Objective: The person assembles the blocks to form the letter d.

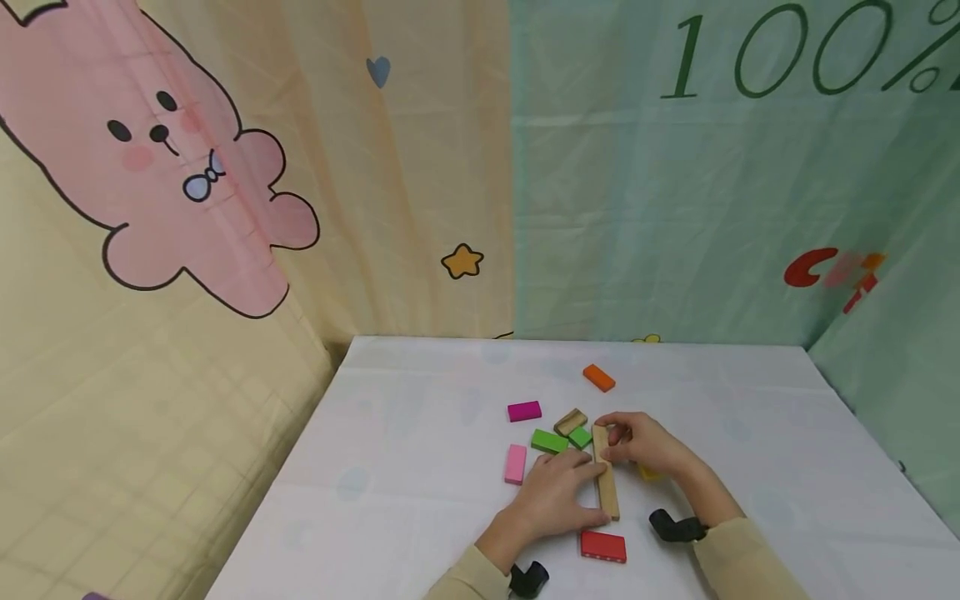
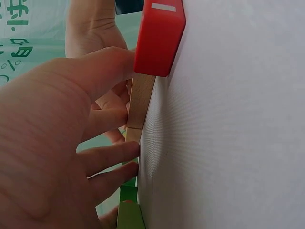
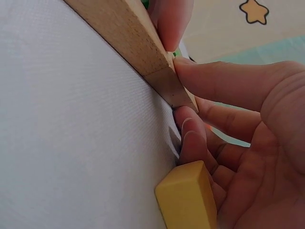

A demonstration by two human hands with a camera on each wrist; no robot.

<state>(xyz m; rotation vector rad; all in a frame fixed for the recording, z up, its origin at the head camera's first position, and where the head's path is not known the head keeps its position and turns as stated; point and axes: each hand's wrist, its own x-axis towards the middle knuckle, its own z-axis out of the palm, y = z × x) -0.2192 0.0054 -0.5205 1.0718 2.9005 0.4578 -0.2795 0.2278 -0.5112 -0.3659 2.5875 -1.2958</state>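
Two plain wooden blocks lie end to end in one line on the white table, the near one [image 1: 608, 500] meeting the far one [image 1: 600, 439] at a seam. My left hand [image 1: 551, 496] holds the near block, thumb at its near end and index finger near the seam. On the far block, my right hand [image 1: 645, 443] pinches the right side and far end between thumb and fingers. In the right wrist view the seam shows beside the right thumb [image 3: 228, 83]. A yellow block [image 3: 188, 195] lies close under the right hand.
A red block [image 1: 603, 547] sits nearest me. Left of the wooden line are two green blocks [image 1: 550, 442], another wooden block [image 1: 571, 422], a pink block [image 1: 515, 464] and a magenta block [image 1: 524, 411]. An orange block [image 1: 599, 377] lies farther back.
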